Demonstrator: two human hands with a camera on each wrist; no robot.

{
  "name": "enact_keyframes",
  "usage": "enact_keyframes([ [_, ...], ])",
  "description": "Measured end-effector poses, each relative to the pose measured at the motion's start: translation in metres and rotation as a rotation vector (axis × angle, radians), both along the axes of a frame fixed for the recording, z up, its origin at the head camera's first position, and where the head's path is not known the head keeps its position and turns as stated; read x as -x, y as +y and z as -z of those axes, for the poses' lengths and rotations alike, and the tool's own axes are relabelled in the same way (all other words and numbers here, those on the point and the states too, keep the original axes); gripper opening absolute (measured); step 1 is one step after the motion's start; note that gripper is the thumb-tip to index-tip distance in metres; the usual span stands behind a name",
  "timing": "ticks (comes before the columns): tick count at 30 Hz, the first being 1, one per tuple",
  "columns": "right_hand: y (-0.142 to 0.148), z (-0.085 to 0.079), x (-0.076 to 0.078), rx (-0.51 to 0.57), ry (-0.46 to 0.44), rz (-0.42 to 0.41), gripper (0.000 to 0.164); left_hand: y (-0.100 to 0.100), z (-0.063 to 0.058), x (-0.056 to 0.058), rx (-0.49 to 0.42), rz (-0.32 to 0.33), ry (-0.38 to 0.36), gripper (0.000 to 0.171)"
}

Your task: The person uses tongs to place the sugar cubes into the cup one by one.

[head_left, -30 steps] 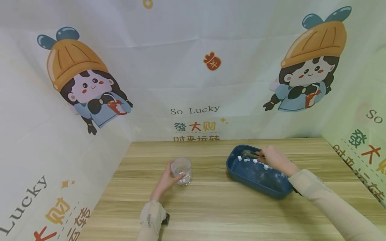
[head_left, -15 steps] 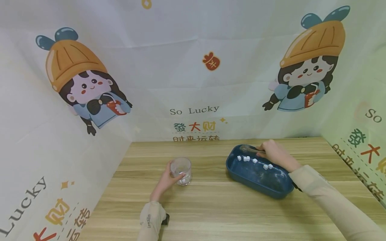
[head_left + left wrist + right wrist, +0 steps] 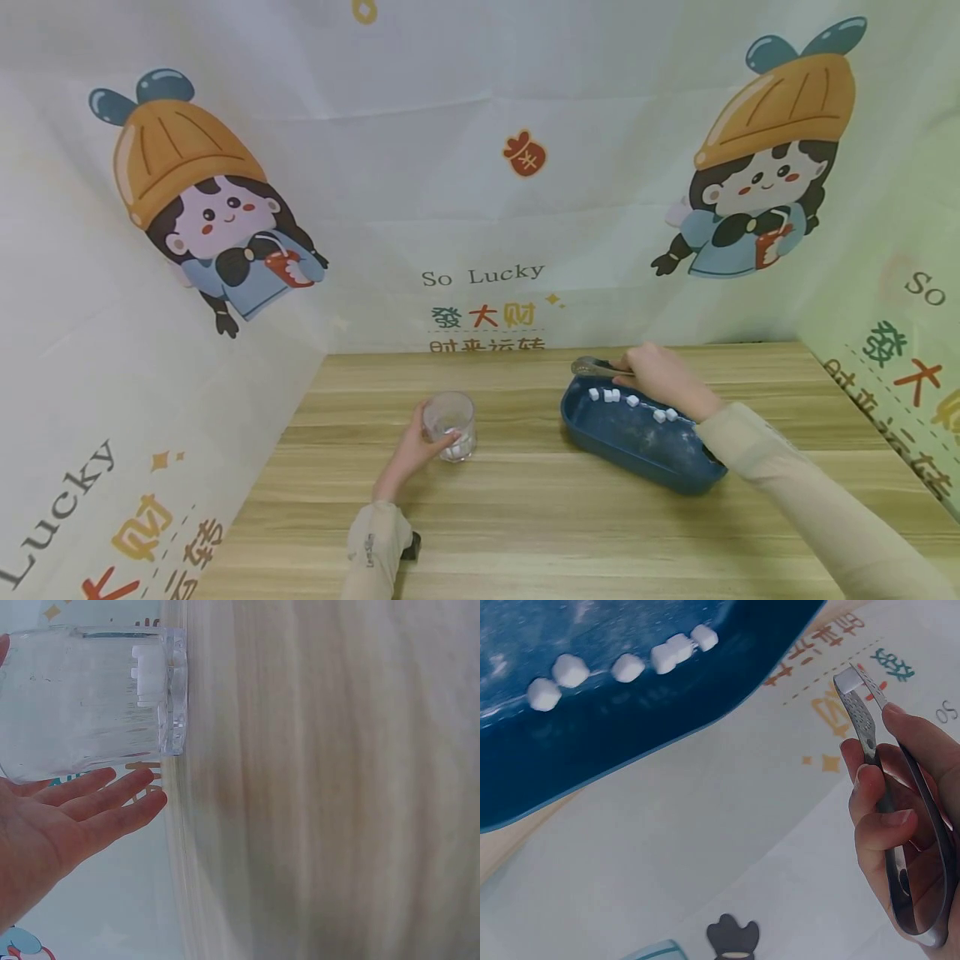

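Note:
My left hand [image 3: 412, 450] holds a clear drinking glass [image 3: 450, 427] upright on the table, thumb across the near side. In the left wrist view several white cubes [image 3: 152, 675] lie at the bottom of the glass, and some fingers stretch out beside it. My right hand [image 3: 663, 379] grips metal tongs [image 3: 594, 367] above the far rim of a dark blue tray [image 3: 626, 461]. Between the tong tips sits one white cube [image 3: 847, 680], plain in the right wrist view. Several more white cubes [image 3: 633, 401] lie in a row inside the tray.
The wood-grain table [image 3: 510, 525] carries the glass on the left and the tray on the right. A pale printed cloth [image 3: 390, 183] with cartoon figures hangs along the back and both sides.
The tongs and my right hand have risen out of the tray and shifted slightly left. More of the cubes in the tray show. My left hand and the glass stay in place.

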State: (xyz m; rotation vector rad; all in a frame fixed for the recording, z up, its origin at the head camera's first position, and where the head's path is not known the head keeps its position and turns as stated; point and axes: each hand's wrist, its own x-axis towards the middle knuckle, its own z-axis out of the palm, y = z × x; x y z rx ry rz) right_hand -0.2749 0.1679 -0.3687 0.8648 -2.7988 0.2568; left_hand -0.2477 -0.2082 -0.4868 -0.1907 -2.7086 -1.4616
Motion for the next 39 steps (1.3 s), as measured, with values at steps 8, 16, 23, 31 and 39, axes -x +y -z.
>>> enact_keyframes([
  [8,-0.028,-0.003,0.002,-0.003,-0.016,-0.058,0.017,-0.003,0.002,0.003,-0.002,-0.003,-0.015,0.081],
  [16,-0.052,-0.002,0.001,-0.006,0.003,-0.1,0.019,-0.003,0.003,0.001,-0.005,0.001,-0.016,0.081],
  [23,-0.066,-0.002,-0.002,-0.015,0.018,-0.125,0.013,-0.002,0.002,0.0,-0.005,-0.006,-0.015,0.081],
  [31,-0.077,-0.002,-0.005,-0.016,-0.004,-0.149,0.006,-0.002,0.002,0.0,-0.008,-0.007,-0.027,0.086],
  [39,-0.087,-0.001,-0.006,-0.037,0.005,-0.149,0.017,-0.001,0.002,0.0,-0.01,-0.002,-0.009,0.083],
])
